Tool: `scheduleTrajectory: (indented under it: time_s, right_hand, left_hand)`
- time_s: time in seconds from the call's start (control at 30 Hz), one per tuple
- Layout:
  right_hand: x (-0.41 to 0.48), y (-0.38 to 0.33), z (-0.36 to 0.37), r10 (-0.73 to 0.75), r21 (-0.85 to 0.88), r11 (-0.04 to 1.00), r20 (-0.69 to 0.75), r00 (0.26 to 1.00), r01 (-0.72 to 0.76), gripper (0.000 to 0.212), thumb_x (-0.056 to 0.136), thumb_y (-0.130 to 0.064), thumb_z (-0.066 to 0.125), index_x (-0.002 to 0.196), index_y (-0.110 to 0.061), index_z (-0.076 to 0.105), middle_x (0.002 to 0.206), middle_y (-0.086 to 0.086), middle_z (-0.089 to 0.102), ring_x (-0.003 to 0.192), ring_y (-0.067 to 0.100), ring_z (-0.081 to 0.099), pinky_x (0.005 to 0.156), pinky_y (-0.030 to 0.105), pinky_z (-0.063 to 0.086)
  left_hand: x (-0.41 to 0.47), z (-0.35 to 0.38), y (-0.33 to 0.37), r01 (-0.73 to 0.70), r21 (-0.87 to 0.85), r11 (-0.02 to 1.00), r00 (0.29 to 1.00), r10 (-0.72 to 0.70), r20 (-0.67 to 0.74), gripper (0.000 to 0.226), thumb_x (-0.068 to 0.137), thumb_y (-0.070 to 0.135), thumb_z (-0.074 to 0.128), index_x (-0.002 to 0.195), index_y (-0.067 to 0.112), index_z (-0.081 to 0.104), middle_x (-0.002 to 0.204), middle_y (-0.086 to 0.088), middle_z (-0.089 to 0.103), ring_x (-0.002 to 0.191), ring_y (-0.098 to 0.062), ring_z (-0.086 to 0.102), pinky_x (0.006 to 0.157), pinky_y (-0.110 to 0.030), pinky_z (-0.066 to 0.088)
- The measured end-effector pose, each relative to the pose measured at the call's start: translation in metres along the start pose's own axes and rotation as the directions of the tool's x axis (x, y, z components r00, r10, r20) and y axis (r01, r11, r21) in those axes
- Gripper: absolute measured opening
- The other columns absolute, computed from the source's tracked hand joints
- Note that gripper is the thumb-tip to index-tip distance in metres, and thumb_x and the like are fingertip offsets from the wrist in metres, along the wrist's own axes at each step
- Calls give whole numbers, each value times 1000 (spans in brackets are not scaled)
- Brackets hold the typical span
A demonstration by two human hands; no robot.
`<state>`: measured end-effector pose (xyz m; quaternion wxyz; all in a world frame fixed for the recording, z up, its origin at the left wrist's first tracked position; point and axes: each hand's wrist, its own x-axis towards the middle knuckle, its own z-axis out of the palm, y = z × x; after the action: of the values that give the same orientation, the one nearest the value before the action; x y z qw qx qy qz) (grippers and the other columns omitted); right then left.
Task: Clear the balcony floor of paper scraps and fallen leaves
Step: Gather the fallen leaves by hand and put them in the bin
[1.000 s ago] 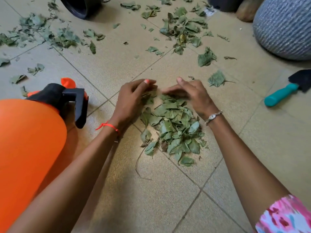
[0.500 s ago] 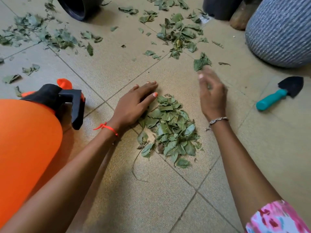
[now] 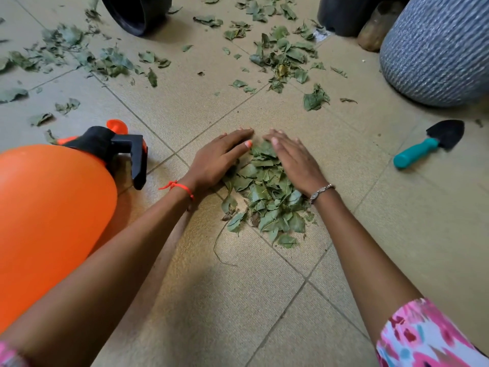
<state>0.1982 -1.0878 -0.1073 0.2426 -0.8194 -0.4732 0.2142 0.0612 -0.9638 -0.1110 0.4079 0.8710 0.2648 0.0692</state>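
A heap of green fallen leaves (image 3: 267,197) lies on the tan floor tiles (image 3: 225,300) in the middle of the view. My left hand (image 3: 219,157) lies flat with straight fingers against the heap's left side. My right hand (image 3: 293,157) rests flat on the heap's far right part, fingers straight. The two sets of fingertips nearly meet at the far end of the heap. More loose leaves (image 3: 283,56) are scattered farther away, and another spread of leaves (image 3: 79,56) lies at the far left. A small white paper scrap (image 3: 321,35) lies by the black pot.
An orange spray bottle (image 3: 50,207) with a black trigger lies at the left, close to my left arm. A teal-handled trowel (image 3: 428,144) lies at the right. A ribbed grey planter (image 3: 439,49) and black pots (image 3: 137,11) stand at the back.
My right hand, which had reached out toward a far leaf, has come back onto the heap. My left hand has stayed beside the heap, fingers now straight.
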Motion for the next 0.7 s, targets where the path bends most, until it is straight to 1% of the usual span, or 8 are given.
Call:
scheduleTrajectory:
  time_s: [0.07,0.13,0.17,0.23,0.3,0.47,0.57,0.7]
  right_hand:
    - [-8,-6,-2,43,108,993,103,994,-54,53,97,-53,12,137,-34,40,153,-2,26,143,24,16,116,50,9]
    - [-21,-14,-7,30,315,947,102,994,-61,44,97,-52,22,124,-36,54,140,9,47,133,34,37,109,56,27]
    - [-31,-17,-10,13,425,905,22,1000,-21,42,95,-52,27,118,-35,58,133,6,55,126,34,46,105,52,36]
    - [-55,-21,-14,68,556,830,-175,982,41,46,89,-51,34,121,-27,57,133,-3,55,123,16,52,101,25,44]
    - [-84,-16,-7,146,543,839,-257,955,18,59,87,-55,35,135,-22,45,142,-5,44,122,-5,43,94,8,38]
    - [-107,-18,44,296,140,955,-384,875,-262,79,79,-73,15,144,-29,26,154,-1,22,140,14,22,112,42,30]
    - [-80,-36,53,377,185,926,-504,777,-329,74,83,-65,11,139,-25,39,151,1,31,140,15,24,114,29,14]
    - [-56,-54,66,398,391,899,-537,744,-199,57,92,-46,26,127,-12,55,137,4,51,133,16,38,108,23,26]
  left_hand:
    - [-7,2,6,-8,-14,1000,1000,8,10,62,85,57,21,140,35,40,148,10,39,135,-14,35,102,-28,26]
    - [-15,3,10,-21,-45,999,1000,22,22,61,85,56,22,138,35,43,146,10,42,130,-10,38,97,-25,24]
    - [-19,4,11,-21,-66,998,999,23,29,60,85,55,22,137,36,44,145,10,43,127,-7,39,97,-24,24]
    - [-25,4,11,-15,-105,994,999,20,48,58,85,55,24,136,36,45,144,11,43,123,-3,38,96,-24,23]
    - [-27,3,10,-15,-110,994,998,21,55,57,86,55,24,137,37,44,144,12,42,121,0,35,95,-22,21]
    - [-27,11,16,-97,4,995,995,97,22,44,98,48,29,140,38,38,143,11,45,117,1,37,101,-27,27]
    - [-29,25,20,-155,51,987,988,156,-13,48,98,48,20,137,33,45,139,9,50,123,-1,40,109,-30,27]
    - [-34,45,25,-206,-52,977,972,199,-124,55,97,44,15,128,22,55,128,5,58,122,-8,48,105,-27,33]
